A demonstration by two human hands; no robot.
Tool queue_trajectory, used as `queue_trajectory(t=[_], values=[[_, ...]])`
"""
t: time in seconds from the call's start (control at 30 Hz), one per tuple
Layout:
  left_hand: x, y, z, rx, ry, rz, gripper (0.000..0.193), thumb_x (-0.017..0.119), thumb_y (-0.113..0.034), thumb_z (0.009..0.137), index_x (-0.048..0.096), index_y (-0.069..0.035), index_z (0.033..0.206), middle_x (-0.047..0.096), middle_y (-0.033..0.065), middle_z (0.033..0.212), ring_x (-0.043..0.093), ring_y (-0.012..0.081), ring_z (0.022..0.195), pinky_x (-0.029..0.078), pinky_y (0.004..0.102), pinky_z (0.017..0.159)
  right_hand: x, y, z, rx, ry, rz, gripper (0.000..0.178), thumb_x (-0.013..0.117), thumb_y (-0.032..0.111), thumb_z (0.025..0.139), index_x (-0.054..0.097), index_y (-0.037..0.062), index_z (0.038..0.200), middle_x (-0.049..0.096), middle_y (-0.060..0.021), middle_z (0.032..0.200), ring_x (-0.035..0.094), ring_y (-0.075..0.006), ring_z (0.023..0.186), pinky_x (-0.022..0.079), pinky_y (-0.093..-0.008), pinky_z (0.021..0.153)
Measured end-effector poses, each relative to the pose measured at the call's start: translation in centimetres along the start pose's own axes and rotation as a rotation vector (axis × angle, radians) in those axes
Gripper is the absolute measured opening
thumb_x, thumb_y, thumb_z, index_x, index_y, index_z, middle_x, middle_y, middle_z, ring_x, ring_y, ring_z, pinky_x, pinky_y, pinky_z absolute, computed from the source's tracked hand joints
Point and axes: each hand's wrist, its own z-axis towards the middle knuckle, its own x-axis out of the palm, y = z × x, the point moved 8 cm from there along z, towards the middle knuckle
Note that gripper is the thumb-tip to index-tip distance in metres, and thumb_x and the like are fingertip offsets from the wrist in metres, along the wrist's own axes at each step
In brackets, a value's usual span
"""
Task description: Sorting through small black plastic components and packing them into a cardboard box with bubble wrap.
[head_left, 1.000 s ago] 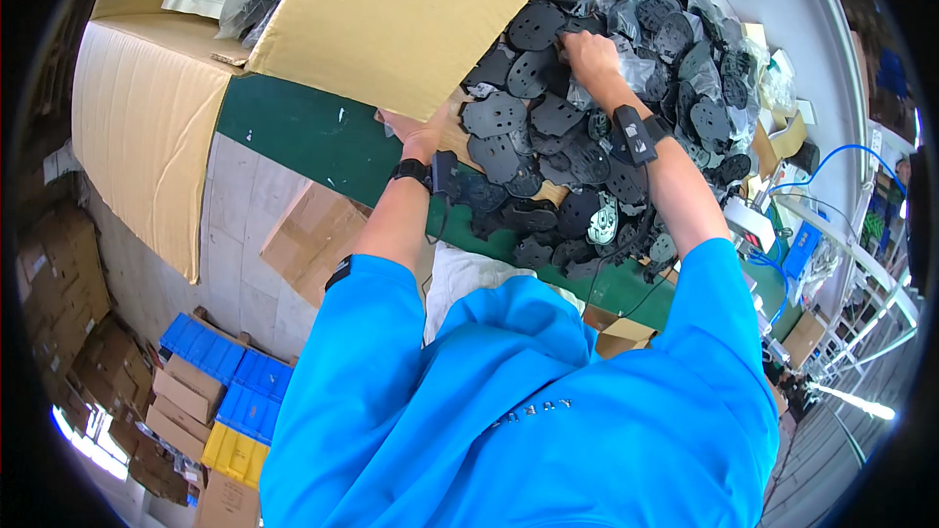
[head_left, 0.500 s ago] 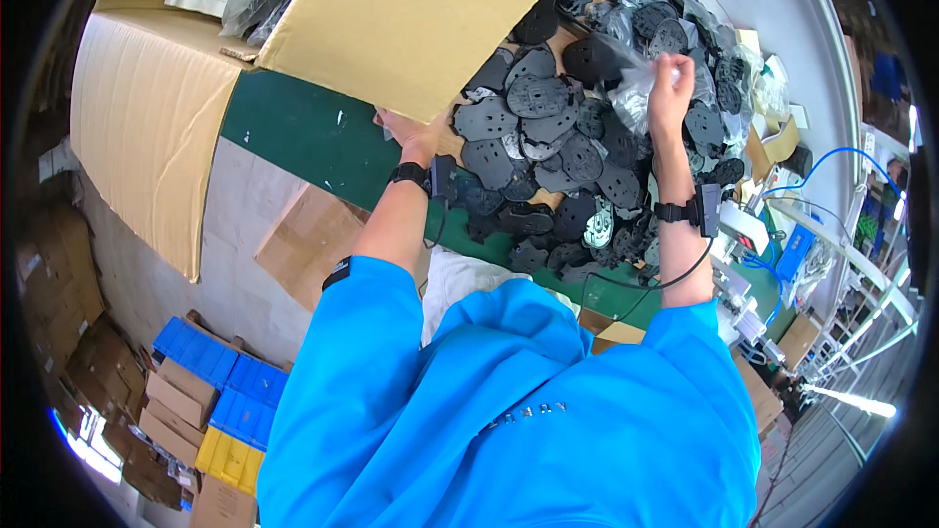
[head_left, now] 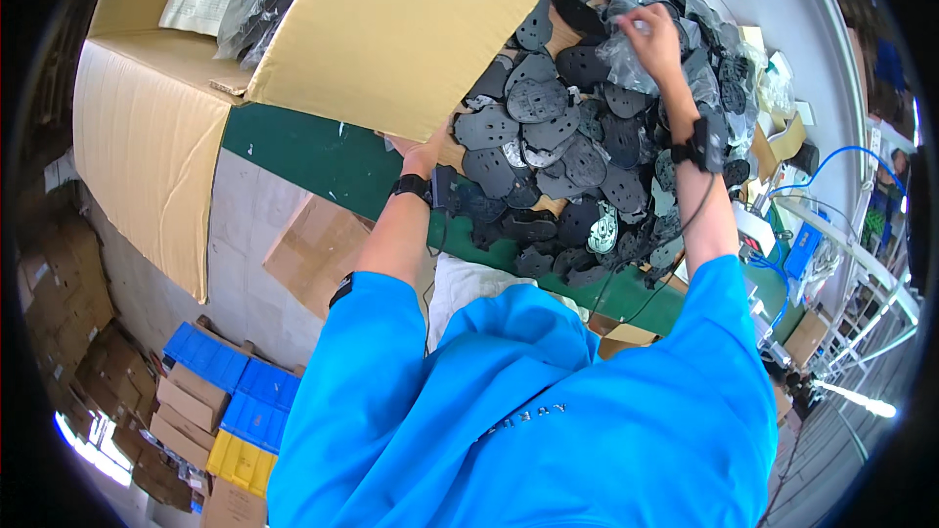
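Observation:
My right hand (head_left: 655,39) is over the far part of a heap of black, flat, rounded plastic plates (head_left: 538,100) with holes and slots. Its fingers are pinched at a crumpled clear plastic bag (head_left: 626,66), which hangs beside the palm over the plates. My left hand (head_left: 423,154) is at the near edge of the heap, beneath the hanging flap (head_left: 401,39) of a large cardboard box. The flap hides most of its fingers, so I cannot see what they hold. A pale patterned plate (head_left: 603,231) shows among the black ones.
The open cardboard box (head_left: 147,137) at the left contains grey plastic-wrapped parts (head_left: 269,0). Everything rests on a green tabletop (head_left: 303,152). Blue crates (head_left: 205,356) and a yellow one (head_left: 241,463) stand low left. Cables and a blue hose (head_left: 841,152) are at the right.
My right hand has moved farther away and slightly left with the clear bag. My left hand stays almost in place under the flap. The view has shifted a little.

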Motion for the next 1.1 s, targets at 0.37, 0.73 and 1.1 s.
queue_trajectory(t=[0.37,0.73,1.1], values=[[0.4,-0.8,0.0,-0.186,0.393,-0.142,0.05,0.054,-0.048,0.087,0.067,-0.005,0.109,0.068,0.0195,0.106,0.063,0.0402,0.094,0.049,0.0468,0.085,4.2,-0.3,3.7,0.06,0.193,-0.146,0.029,0.062,0.034,0.089,0.068,0.0192,0.112,0.07,-0.0157,0.101,0.067,-0.0331,0.097,0.053,-0.0428,0.083],[-2.5,-2.3,-0.2,-0.052,0.337,-0.391,0.053,0.056,-0.047,0.087,0.064,-0.002,0.114,0.066,0.0202,0.111,0.061,0.0407,0.1,0.048,0.0449,0.088,7.1,0.6,3.0,-0.031,0.49,-0.566,0.034,0.076,0.024,0.076,0.068,0.0145,0.107,0.069,-0.0147,0.096,0.068,-0.0342,0.091,0.055,-0.0426,0.076],[-2.7,-2.1,-0.2,-0.055,0.313,-0.288,0.055,0.054,-0.05,0.086,0.067,-0.003,0.112,0.067,0.019,0.111,0.062,0.0397,0.101,0.049,0.0449,0.087,2.3,0.4,1.5,0.076,-0.101,-0.021,0.019,0.067,0.023,0.085,0.062,0.0041,0.084,0.067,-0.0179,0.094,0.065,-0.0359,0.09,0.05,-0.0441,0.078]])
